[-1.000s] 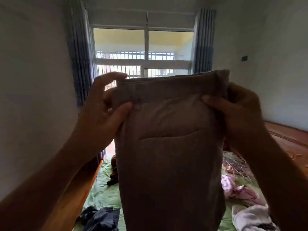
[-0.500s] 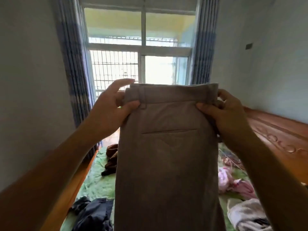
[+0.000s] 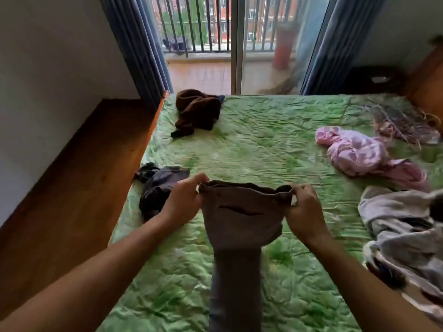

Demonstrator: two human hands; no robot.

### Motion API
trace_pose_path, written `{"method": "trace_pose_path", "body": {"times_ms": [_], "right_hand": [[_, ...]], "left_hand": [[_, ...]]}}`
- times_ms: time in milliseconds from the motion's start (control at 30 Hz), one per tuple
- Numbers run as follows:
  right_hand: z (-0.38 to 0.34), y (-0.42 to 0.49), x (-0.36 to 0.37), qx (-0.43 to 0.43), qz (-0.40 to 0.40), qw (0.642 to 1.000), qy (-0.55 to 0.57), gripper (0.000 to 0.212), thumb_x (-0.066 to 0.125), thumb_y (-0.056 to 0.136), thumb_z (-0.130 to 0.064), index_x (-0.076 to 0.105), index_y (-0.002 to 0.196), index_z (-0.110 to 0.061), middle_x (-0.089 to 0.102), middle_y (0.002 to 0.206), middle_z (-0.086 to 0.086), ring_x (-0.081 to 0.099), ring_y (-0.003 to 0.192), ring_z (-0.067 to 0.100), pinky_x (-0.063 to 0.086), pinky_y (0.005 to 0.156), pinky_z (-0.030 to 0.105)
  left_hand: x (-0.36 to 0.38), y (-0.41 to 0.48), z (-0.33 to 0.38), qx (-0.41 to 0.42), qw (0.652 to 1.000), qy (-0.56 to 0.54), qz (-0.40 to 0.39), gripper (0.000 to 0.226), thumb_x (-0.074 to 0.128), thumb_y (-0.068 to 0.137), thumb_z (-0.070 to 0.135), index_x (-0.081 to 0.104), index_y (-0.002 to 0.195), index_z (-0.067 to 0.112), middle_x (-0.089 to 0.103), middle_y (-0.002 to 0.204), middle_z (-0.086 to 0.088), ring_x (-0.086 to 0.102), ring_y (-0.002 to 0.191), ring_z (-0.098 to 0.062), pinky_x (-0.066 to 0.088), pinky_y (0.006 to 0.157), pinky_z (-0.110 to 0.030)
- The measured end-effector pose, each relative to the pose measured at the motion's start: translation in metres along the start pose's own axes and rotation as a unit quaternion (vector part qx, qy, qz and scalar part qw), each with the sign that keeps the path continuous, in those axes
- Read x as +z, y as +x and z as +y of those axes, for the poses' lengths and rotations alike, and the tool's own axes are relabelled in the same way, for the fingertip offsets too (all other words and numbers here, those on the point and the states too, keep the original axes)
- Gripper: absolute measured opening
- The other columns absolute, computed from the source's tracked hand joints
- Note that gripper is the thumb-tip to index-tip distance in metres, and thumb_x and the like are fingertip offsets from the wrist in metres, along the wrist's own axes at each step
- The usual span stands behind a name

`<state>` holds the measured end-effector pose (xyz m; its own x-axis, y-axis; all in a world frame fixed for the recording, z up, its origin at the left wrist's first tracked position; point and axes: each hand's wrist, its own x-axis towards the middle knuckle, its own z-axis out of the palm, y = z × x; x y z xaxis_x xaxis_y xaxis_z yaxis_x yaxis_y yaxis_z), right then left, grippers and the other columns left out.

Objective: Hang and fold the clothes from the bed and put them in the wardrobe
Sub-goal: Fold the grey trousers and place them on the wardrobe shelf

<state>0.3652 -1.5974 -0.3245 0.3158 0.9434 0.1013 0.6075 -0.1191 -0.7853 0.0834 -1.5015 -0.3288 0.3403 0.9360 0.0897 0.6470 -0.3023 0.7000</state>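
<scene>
A pair of grey-brown trousers hangs low over the green bedsheet, legs trailing toward me. My left hand pinches the left end of the waistband and my right hand pinches the right end. A back pocket slit faces me. Other clothes lie on the bed: a brown garment at the far left, a dark blue one beside my left hand, a pink one at the right, and a grey-white pile at the near right.
A wooden bed frame ledge runs along the left by the wall. Blue curtains flank a glass balcony door beyond the bed. A patterned cloth lies at the far right corner near the wooden headboard.
The trousers have come down from face height to just above the bed, and my view has tilted down from the window to the bedsheet. Both hands keep their hold on the waistband.
</scene>
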Motion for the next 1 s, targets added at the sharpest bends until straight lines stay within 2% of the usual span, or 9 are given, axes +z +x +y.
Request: {"method": "trace_pose_path", "body": {"times_ms": [100, 200, 300, 367, 467, 667, 833, 933, 1000], "right_hand": [[0.038, 0.006, 0.036, 0.027, -0.034, 0.999, 0.001, 0.044, 0.072, 0.074, 0.009, 0.066, 0.093, -0.029, 0.064, 0.096, 0.004, 0.060, 0.090, 0.021, 0.036, 0.071, 0.013], [0.054, 0.048, 0.057, 0.057, -0.074, 0.996, -0.009, 0.038, 0.069, 0.075, 0.007, 0.067, 0.095, -0.024, 0.069, 0.095, 0.002, 0.064, 0.091, 0.024, 0.039, 0.071, 0.025], [0.049, 0.133, 0.070, 0.055, -0.099, 0.994, 0.010, 0.035, 0.068, 0.078, 0.002, 0.067, 0.104, -0.021, 0.069, 0.106, 0.007, 0.065, 0.101, 0.027, 0.050, 0.081, 0.034], [0.041, 0.188, 0.079, 0.065, -0.083, 0.994, 0.038, 0.048, 0.072, 0.086, -0.012, 0.058, 0.131, -0.019, 0.051, 0.137, 0.012, 0.052, 0.125, 0.023, 0.043, 0.103, 0.029], [0.057, 0.221, 0.105, 0.108, -0.086, 0.990, 0.026, 0.070, 0.069, 0.093, -0.029, 0.033, 0.153, -0.022, 0.021, 0.157, 0.012, 0.032, 0.142, 0.023, 0.027, 0.112, 0.024], [0.198, 0.122, 0.208, 0.208, -0.242, 0.943, -0.093, 0.066, 0.067, 0.093, -0.035, 0.042, 0.149, -0.012, 0.047, 0.145, 0.022, 0.048, 0.132, 0.035, 0.037, 0.111, 0.035], [0.283, 0.021, 0.261, 0.219, -0.349, 0.888, -0.203, 0.071, 0.059, 0.095, -0.047, 0.033, 0.154, -0.018, 0.042, 0.145, 0.022, 0.046, 0.132, 0.041, 0.037, 0.113, 0.038], [0.308, -0.031, 0.277, 0.245, -0.334, 0.881, -0.227, 0.071, 0.063, 0.094, -0.044, 0.035, 0.151, -0.014, 0.043, 0.141, 0.025, 0.045, 0.130, 0.044, 0.038, 0.110, 0.040], [0.317, -0.069, 0.284, 0.296, -0.271, 0.900, -0.170, 0.072, 0.072, 0.089, -0.036, 0.038, 0.146, -0.008, 0.050, 0.136, 0.025, 0.050, 0.125, 0.042, 0.040, 0.106, 0.041]], "left_hand": [[0.036, 0.000, -0.036, -0.045, 0.999, -0.026, 0.005, 0.043, 0.067, 0.079, 0.002, 0.056, 0.086, 0.043, 0.062, 0.073, 0.006, 0.062, 0.062, -0.019, 0.056, 0.064, -0.042], [0.051, 0.032, -0.054, -0.081, 0.996, -0.045, 0.002, 0.037, 0.071, 0.081, 0.005, 0.058, 0.082, 0.039, 0.062, 0.074, 0.008, 0.061, 0.067, -0.011, 0.053, 0.064, -0.038], [0.050, 0.109, -0.065, -0.088, 0.993, -0.060, 0.042, 0.026, 0.074, 0.079, 0.019, 0.062, 0.094, 0.036, 0.070, 0.091, 0.000, 0.068, 0.080, -0.020, 0.056, 0.072, -0.044], [0.049, 0.162, -0.071, -0.087, 0.990, -0.072, 0.081, 0.042, 0.076, 0.082, 0.018, 0.061, 0.120, 0.032, 0.064, 0.119, -0.002, 0.069, 0.094, -0.017, 0.059, 0.082, -0.041], [0.070, 0.198, -0.092, -0.117, 0.985, -0.099, 0.082, 0.057, 0.071, 0.090, 0.020, 0.048, 0.141, 0.027, 0.055, 0.136, -0.007, 0.068, 0.096, -0.016, 0.059, 0.087, -0.039], [0.200, 0.078, -0.202, -0.246, 0.961, -0.013, -0.124, 0.056, 0.070, 0.091, 0.023, 0.050, 0.142, 0.013, 0.057, 0.138, -0.016, 0.060, 0.119, -0.031, 0.048, 0.102, -0.040], [0.275, -0.010, -0.257, -0.270, 0.935, 0.036, -0.228, 0.068, 0.069, 0.091, 0.028, 0.038, 0.151, 0.015, 0.049, 0.145, -0.015, 0.044, 0.135, -0.030, 0.033, 0.110, -0.030], [0.307, -0.060, -0.272, -0.319, 0.919, -0.048, -0.227, 0.079, 0.074, 0.086, 0.029, 0.029, 0.151, 0.023, 0.050, 0.142, -0.008, 0.048, 0.134, -0.027, 0.039, 0.111, -0.035], [0.320, -0.093, -0.274, -0.382, 0.898, -0.117, -0.185, 0.072, 0.077, 0.083, 0.027, 0.040, 0.143, 0.015, 0.056, 0.128, 0.002, 0.058, 0.122, -0.022, 0.046, 0.103, -0.033]]}}
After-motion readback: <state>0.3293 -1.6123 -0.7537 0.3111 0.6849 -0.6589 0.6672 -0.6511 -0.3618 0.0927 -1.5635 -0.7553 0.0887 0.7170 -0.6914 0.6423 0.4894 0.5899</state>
